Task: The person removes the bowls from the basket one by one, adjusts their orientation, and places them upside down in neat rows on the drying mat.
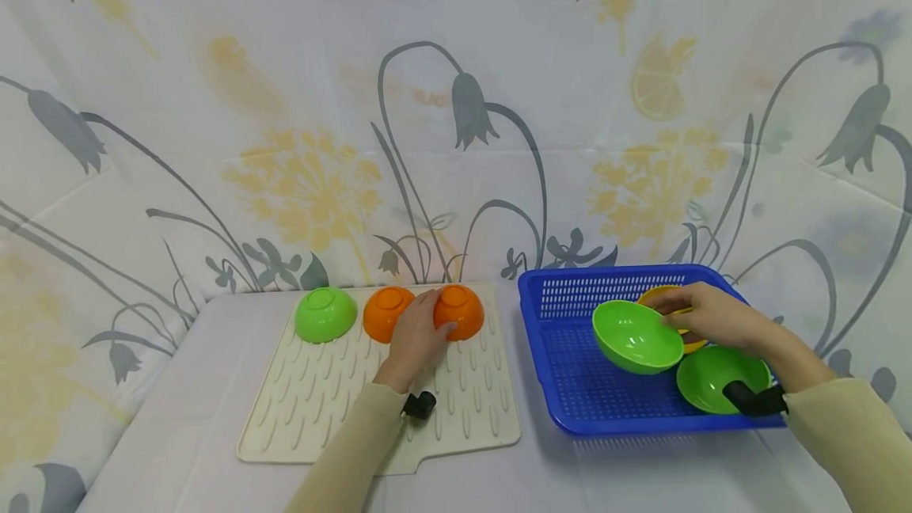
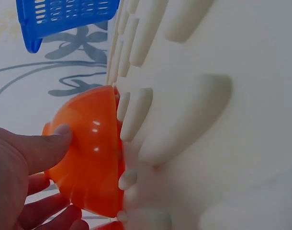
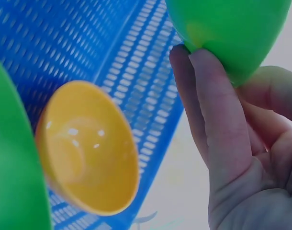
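My left hand (image 1: 430, 321) reaches over a cream ridged drying mat (image 1: 321, 406) and grips an upside-down orange bowl (image 1: 463, 309) at the mat's far edge. In the left wrist view the thumb (image 2: 45, 143) presses the bowl's side (image 2: 93, 153) and the other fingers curl under it. My right hand (image 1: 687, 315) holds a green bowl (image 1: 636, 336) by its rim, tilted above a blue basket (image 1: 570, 394). The right wrist view shows the fingers (image 3: 218, 120) against that bowl (image 3: 232, 28).
A second orange bowl (image 1: 383, 312) and a green bowl (image 1: 324, 313) lie upside down on the mat's far edge. A yellow bowl (image 1: 659, 294) and another green bowl (image 1: 712, 377) sit in the basket. A flowered cloth covers the table and back wall.
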The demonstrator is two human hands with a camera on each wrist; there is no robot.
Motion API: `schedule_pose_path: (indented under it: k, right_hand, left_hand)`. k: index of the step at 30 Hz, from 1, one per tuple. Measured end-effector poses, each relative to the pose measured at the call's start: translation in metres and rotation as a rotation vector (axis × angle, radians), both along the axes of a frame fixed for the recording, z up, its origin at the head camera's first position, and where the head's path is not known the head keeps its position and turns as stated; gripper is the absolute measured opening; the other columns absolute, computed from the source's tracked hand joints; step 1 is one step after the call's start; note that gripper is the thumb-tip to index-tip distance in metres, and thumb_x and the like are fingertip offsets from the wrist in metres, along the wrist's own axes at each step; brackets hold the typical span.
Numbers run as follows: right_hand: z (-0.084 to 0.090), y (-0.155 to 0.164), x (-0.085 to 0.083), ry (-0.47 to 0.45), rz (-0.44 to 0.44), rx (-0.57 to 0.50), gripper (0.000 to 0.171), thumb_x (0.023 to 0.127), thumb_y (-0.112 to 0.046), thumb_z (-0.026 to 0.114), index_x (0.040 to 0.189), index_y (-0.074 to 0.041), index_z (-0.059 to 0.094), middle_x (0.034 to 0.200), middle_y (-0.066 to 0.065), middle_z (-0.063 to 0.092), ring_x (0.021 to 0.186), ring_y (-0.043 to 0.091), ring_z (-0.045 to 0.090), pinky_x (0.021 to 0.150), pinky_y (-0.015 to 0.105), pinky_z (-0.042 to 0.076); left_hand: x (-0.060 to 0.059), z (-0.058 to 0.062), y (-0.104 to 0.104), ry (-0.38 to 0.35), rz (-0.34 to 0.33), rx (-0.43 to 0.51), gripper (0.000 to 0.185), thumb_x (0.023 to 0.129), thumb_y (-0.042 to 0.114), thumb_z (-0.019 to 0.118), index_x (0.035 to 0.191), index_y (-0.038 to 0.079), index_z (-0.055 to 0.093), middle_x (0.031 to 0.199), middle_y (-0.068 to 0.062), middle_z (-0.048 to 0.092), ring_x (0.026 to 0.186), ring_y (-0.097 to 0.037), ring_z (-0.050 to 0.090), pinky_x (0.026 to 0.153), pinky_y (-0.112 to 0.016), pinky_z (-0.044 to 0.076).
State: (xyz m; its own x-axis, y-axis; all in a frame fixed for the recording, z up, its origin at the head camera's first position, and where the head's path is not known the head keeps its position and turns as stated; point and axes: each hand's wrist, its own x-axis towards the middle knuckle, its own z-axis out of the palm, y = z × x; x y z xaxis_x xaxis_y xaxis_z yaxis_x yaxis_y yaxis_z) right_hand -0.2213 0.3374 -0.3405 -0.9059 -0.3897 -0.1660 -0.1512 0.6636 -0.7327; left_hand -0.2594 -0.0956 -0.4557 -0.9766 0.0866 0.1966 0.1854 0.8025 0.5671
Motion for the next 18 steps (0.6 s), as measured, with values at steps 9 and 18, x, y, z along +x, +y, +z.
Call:
schedule_pose_path:
  k: [9, 18]
  right_hand:
    - [0.012, -0.026, 0.010, 0.046, -0.057, 0.011, 0.041, 0.100, -0.017, 0.060, 0.136, 0.003, 0.057, 0.124, 0.019, 0.064, 0.101, 0.026, 0.066, 0.077, 0.036, 0.059]
    - [0.017, -0.059, 0.011, 0.040, -0.063, -0.040, 0.045, 0.101, -0.017, 0.058, 0.140, 0.004, 0.053, 0.129, 0.022, 0.061, 0.107, 0.029, 0.064, 0.081, 0.041, 0.059]
  left_hand:
    - [0.009, 0.006, -0.012, -0.011, -0.041, 0.004, 0.055, 0.090, 0.026, 0.075, 0.139, 0.009, 0.056, 0.135, -0.008, 0.060, 0.122, -0.028, 0.056, 0.106, -0.044, 0.044]
    - [0.018, 0.018, -0.031, -0.075, -0.153, 0.115, 0.052, 0.091, 0.030, 0.074, 0.135, 0.007, 0.059, 0.132, -0.011, 0.062, 0.111, -0.031, 0.060, 0.095, -0.048, 0.050]
